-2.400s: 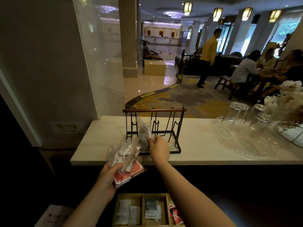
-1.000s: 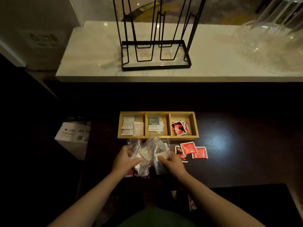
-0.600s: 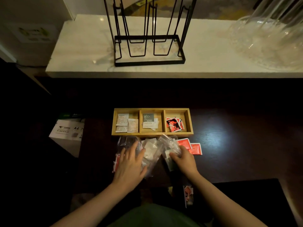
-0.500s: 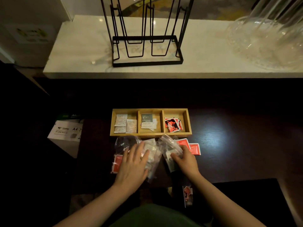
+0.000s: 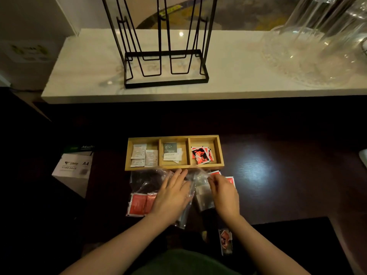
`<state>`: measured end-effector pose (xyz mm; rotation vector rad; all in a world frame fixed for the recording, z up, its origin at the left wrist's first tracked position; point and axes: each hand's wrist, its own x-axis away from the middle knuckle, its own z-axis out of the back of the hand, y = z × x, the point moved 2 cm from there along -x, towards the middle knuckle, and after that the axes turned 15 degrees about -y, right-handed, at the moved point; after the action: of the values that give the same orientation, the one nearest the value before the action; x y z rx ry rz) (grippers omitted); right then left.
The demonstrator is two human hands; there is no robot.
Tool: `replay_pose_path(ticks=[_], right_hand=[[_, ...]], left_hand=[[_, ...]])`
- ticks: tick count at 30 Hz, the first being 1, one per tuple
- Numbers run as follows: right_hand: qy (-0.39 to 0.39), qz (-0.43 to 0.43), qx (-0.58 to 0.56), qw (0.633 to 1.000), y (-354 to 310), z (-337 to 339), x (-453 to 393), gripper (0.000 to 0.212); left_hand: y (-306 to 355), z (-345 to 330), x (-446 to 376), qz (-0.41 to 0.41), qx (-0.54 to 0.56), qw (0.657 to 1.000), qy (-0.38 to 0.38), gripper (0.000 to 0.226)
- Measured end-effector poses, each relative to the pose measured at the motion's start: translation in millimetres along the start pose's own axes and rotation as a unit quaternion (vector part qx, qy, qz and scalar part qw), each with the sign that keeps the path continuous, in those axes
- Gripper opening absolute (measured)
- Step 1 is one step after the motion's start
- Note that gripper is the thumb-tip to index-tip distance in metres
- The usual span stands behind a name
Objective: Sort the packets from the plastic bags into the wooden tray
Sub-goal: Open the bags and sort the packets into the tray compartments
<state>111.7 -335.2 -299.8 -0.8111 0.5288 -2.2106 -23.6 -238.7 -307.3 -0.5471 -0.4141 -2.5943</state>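
Wooden tray (image 5: 174, 168) sits on the dark table (image 5: 278, 175) just beyond your hands, and its three compartments are each only partly filled: white packets (image 5: 143, 157) on the left, a grey-and-white set (image 5: 171, 152) in the middle, red-and-black packets (image 5: 201, 155) on the right. So you look to be early to midway through the sort. Plenty is left: the clear plastic bags (image 5: 148, 180) lie crumpled right in front of the tray, red packets (image 5: 140, 204) show through the near-left one, and a couple of loose red packets (image 5: 230, 180) lie beside your right hand. Your left hand (image 5: 171, 197) lies flat and spread on the bags, gripping nothing. Your right hand (image 5: 223, 192) pinches the plastic of a bag holding pale packets. One stray packet (image 5: 225, 241) lies near your right forearm, easy to miss. Beyond, a black wire rack (image 5: 165, 80) and glassware (image 5: 317, 46) stand on the marble shelf (image 5: 79, 80), well apart. A paper box (image 5: 73, 167) sits low to your left. Nothing blocks the tray.
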Motion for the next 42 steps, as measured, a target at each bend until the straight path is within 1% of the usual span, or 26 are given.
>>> replay_pose_path(ticks=[2, 3, 4, 6, 7, 8, 11, 14, 15, 17, 19, 21, 22, 23, 24, 25, 26, 27, 28, 29, 31, 33, 35, 38, 40, 42], right_hand=[[-0.022, 0.008, -0.077, 0.997, -7, 1, -3, 0.011], [-0.051, 0.010, -0.117, 0.992, -13, 2, -5, 0.011], [-0.088, 0.009, -0.153, 0.984, -19, 3, -6, 0.011], [-0.151, 0.012, -0.197, 0.969, -31, 4, -8, 0.016], [-0.169, 0.018, -0.208, 0.963, -36, 5, -9, 0.017], [-0.175, 0.027, -0.211, 0.961, -40, 6, -9, 0.017], [-0.166, 0.045, -0.203, 0.964, -52, 12, -9, 0.010], [-0.193, 0.036, -0.247, 0.949, -67, 25, -10, 0.006], [-0.199, 0.039, -0.264, 0.943, -73, 33, -10, 0.006], [-0.195, 0.050, -0.314, 0.928, -85, 50, -10, 0.012], [-0.204, 0.059, -0.392, 0.895, -97, 69, -5, 0.016], [-0.253, 0.079, -0.487, 0.832, -108, 88, 2, 0.008], [-0.284, 0.096, -0.538, 0.788, -113, 96, 5, 0.006], [-0.310, 0.113, -0.582, 0.743, -116, 103, 8, 0.006], [-0.329, 0.128, -0.612, 0.707, -118, 110, 10, 0.007], [-0.338, 0.138, -0.630, 0.685, -117, 114, 11, 0.009], [-0.336, 0.143, -0.637, 0.679, -114, 117, 11, 0.010], [-0.322, 0.140, -0.645, 0.679, -108, 120, 9, 0.010], [-0.299, 0.129, -0.653, 0.684, -102, 121, 7, 0.011], [-0.269, 0.110, -0.663, 0.690, -93, 121, 3, 0.011], [-0.201, 0.065, -0.664, 0.717, -70, 121, -3, 0.012], [-0.151, 0.012, -0.622, 0.768, -47, 117, -7, 0.012], [-0.142, -0.030, -0.587, 0.797, -28, 106, -9, 0.014], [-0.153, -0.055, -0.562, 0.811, -16, 92, -10, 0.019], [-0.158, -0.046, -0.549, 0.819, -18, 88, -11, 0.018], [-0.172, -0.027, -0.542, 0.822, -22, 85, -11, 0.018]], left_hand=[[8, 14, -5, -0.002, 0.188, 0.982, 0.015, 0.039], [11, 20, -8, 0.013, 0.293, 0.956, 0.010, 0.031], [12, 25, -11, 0.035, 0.399, 0.916, 0.000, 0.024], [12, 34, -14, 0.077, 0.587, 0.805, -0.029, 0.013], [10, 37, -13, 0.088, 0.645, 0.758, -0.039, 0.013], [7, 41, -11, 0.091, 0.669, 0.737, -0.040, 0.015], [2, 55, -5, 0.076, 0.668, 0.739, -0.028, 0.020], [-1, 73, -3, 0.068, 0.658, 0.750, -0.018, 0.030], [-1, 80, -3, 0.058, 0.663, 0.746, -0.011, 0.034], [-4, 91, -3, 0.041, 0.697, 0.716, 0.012, 0.040], [-8, 94, -3, 0.061, 0.710, 0.701, 0.034, 0.045], [-14, 83, -2, 0.108, 0.703, 0.702, 0.022, 0.056], [-17, 77, -1, 0.118, 0.729, 0.675, -0.005, 0.058], [-20, 72, 1, 0.113, 0.777, 0.618, -0.038, 0.059], [-23, 67, 2, 0.089, 0.834, 0.541, -0.066, 0.060], [-27, 65, 3, 0.056, 0.883, 0.460, -0.076, 0.061], [-31, 67, 5, 0.030, 0.916, 0.394, -0.071, 0.058], [-33, 70, 6, 0.007, 0.934, 0.353, -0.059, 0.050], [-36, 72, 6, -0.012, 0.937, 0.347, -0.044, 0.040], [-38, 75, 6, -0.023, 0.930, 0.365, -0.026, 0.032], [-44, 78, 7, -0.015, 0.897, 0.442, 0.015, 0.027], [-49, 78, 8, -0.005, 0.854, 0.518, 0.046, 0.027], [-51, 76, 11, 0.013, 0.822, 0.566, 0.061, 0.029], [-49, 71, 12, 0.034, 0.796, 0.600, 0.070, 0.025], [-48, 69, 14, 0.045, 0.789, 0.608, 0.077, 0.021], [-49, 66, 15, 0.056, 0.786, 0.610, 0.078, 0.030]])
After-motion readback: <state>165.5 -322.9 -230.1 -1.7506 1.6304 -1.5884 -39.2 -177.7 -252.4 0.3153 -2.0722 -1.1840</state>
